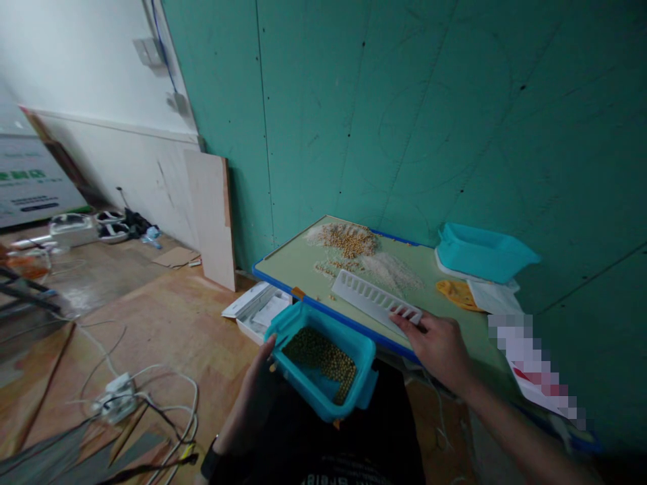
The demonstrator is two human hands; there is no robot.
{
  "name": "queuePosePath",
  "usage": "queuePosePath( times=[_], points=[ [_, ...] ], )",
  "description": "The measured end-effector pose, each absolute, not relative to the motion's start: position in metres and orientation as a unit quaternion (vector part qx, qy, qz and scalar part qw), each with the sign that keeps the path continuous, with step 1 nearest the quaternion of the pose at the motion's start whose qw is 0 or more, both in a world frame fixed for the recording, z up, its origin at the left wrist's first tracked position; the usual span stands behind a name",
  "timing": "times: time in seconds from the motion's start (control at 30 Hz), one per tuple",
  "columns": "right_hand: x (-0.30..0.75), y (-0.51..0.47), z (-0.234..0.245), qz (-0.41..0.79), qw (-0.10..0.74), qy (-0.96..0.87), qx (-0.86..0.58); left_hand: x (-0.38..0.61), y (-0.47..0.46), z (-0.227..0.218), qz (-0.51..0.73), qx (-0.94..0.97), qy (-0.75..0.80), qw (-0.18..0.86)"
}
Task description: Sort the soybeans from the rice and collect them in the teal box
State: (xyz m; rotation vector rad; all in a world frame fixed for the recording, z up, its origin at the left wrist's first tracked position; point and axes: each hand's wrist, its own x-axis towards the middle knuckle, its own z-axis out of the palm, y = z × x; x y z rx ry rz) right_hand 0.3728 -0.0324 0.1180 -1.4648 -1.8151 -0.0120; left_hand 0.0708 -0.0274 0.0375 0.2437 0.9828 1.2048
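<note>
My left hand [257, 374] is closed on the left rim of a turquoise plastic container [364, 357], which is tilted below the table's front edge. Inside lie dark green beans [307, 345] and yellow soybeans [340, 367]. My right hand [439, 343] grips the near end of a long white plastic tray [371, 298] with a row of slots, over the tabletop's front edge. Just beyond the tray are a pile of soybeans [348, 239] and a spread of white rice-like grains [389, 269]. A few loose soybeans lie near the edge.
The pale green table [288, 259] has a blue rim and stands against a green wall [323, 121]. At its right are another turquoise container [485, 252], a yellow cloth-like item [459, 294] and white packets. An open white box [257, 313], cables and a power strip [118, 397] lie on the floor.
</note>
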Motion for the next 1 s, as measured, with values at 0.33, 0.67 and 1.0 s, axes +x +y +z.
queuePosePath(
  times=[0.33, 0.67, 1.0],
  points=[
    [0.348, -0.022, 0.115, 0.063, 0.398, -0.755, -0.517, 0.048, -0.02, 0.015, 0.529, 0.142, 0.471, 0.692],
    [0.318, -0.013, 0.105, -0.072, 0.323, -0.817, -0.472, 0.051, -0.023, 0.021, 0.521, 0.147, 0.465, 0.7],
    [0.278, 0.001, 0.106, -0.201, 0.162, -0.847, -0.464, 0.057, -0.026, 0.029, 0.526, 0.127, 0.491, 0.683]
  ],
)
